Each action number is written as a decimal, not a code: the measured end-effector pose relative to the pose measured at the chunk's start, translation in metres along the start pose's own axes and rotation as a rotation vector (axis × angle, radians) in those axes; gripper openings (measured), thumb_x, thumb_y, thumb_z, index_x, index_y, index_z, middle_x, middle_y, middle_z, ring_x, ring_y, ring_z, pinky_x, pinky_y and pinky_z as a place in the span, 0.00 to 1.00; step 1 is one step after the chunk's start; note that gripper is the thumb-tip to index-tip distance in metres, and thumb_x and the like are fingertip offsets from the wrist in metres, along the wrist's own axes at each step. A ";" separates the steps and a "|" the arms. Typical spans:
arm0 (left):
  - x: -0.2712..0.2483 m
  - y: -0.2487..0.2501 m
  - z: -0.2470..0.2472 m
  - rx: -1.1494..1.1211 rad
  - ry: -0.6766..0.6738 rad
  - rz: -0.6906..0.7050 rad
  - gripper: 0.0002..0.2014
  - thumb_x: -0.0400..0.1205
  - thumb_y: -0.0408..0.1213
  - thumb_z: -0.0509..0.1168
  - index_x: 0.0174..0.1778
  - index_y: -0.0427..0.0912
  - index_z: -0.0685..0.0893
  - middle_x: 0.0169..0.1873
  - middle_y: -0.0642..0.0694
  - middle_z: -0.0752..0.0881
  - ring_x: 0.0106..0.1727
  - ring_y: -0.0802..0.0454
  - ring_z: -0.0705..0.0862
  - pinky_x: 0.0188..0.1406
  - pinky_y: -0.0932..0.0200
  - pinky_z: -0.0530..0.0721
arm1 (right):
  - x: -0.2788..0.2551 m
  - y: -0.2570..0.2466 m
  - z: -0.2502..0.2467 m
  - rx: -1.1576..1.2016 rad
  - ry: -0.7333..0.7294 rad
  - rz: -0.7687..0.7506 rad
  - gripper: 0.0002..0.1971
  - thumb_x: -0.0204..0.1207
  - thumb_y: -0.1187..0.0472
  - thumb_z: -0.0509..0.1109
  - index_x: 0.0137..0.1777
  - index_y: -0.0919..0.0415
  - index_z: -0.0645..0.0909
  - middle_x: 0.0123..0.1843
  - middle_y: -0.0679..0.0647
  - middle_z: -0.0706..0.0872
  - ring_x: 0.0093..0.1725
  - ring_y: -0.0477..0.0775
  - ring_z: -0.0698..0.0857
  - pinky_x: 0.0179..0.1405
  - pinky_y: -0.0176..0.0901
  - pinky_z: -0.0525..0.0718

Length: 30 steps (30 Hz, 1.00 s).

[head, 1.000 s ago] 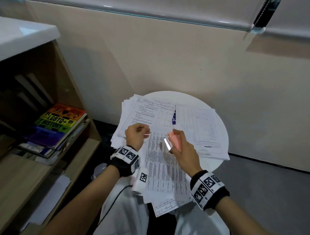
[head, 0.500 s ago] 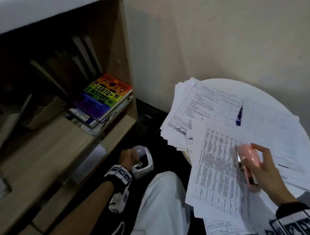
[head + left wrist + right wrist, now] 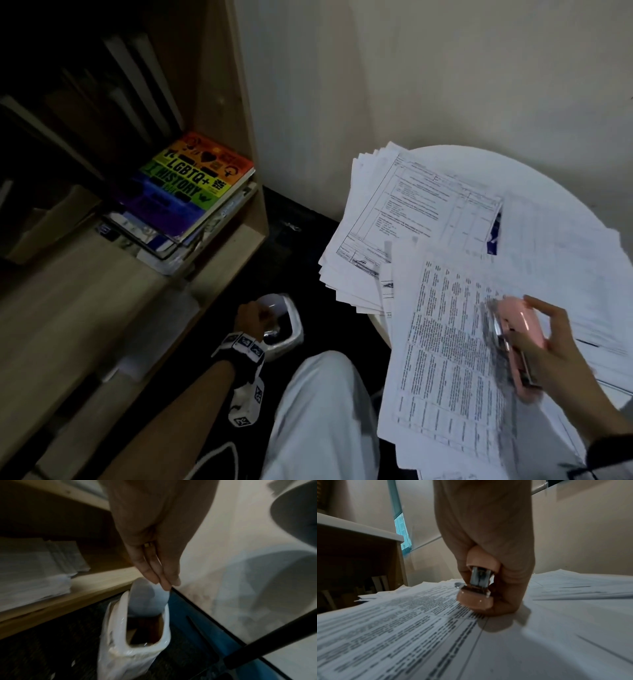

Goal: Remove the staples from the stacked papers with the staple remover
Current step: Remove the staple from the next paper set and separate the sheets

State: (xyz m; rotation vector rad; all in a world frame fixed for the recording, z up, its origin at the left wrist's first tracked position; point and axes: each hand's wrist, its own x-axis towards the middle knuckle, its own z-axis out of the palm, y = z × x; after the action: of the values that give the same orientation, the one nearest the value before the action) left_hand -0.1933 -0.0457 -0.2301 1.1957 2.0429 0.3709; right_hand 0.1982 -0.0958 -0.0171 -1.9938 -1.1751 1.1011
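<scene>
- Staple remover: pink, small, hard and glossy, likely light but a little slippery; best taken across both flat sides, metal end kept clear. Lies at 4 o'clock on the table, on top of the stacked papers.
- Stacked papers: thin, floppy sheets, fanned loosely and overhanging the table edge at 7 o'clock; probably slide and tear easily, so need pinning flat close to a staple.
- Right hand: fingers curled round the staple remover, gripping it from the side, heel of the hand resting on the printed sheet.
- Left hand: well away from the papers, low at 9 o'clock, over a small white bin on the floor; fingers straight, pressed together, pointing down at the bin's opening. Anything pinched there too small to tell; looks empty.
- Beyond, at 10 o'clock: wooden shelf with a rainbow-covered book.
</scene>
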 end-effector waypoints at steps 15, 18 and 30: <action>-0.159 0.199 -0.027 0.018 -0.041 0.805 0.11 0.80 0.39 0.67 0.55 0.39 0.83 0.52 0.46 0.77 0.50 0.51 0.80 0.56 0.52 0.82 | -0.027 0.033 -0.038 0.044 0.274 0.091 0.16 0.60 0.69 0.84 0.43 0.70 0.81 0.35 0.64 0.85 0.28 0.58 0.82 0.21 0.42 0.79; -0.181 0.210 0.010 0.275 -0.118 0.551 0.25 0.81 0.47 0.65 0.68 0.35 0.72 0.67 0.39 0.66 0.69 0.42 0.68 0.69 0.49 0.75 | -0.023 0.038 -0.032 0.034 0.241 0.108 0.15 0.60 0.72 0.83 0.44 0.71 0.82 0.37 0.66 0.86 0.29 0.61 0.84 0.24 0.45 0.84; -0.191 0.242 0.029 0.274 -0.051 0.136 0.39 0.73 0.46 0.75 0.71 0.32 0.61 0.68 0.36 0.68 0.69 0.41 0.74 0.66 0.44 0.79 | -0.023 0.036 -0.014 0.097 0.292 0.057 0.22 0.66 0.70 0.79 0.57 0.68 0.75 0.49 0.62 0.81 0.46 0.62 0.82 0.38 0.52 0.87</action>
State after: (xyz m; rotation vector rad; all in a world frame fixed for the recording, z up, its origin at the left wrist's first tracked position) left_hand 0.0380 -0.0827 -0.0283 1.4986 2.0198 0.1242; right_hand 0.2194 -0.1329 -0.0298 -2.0399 -0.9014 0.8413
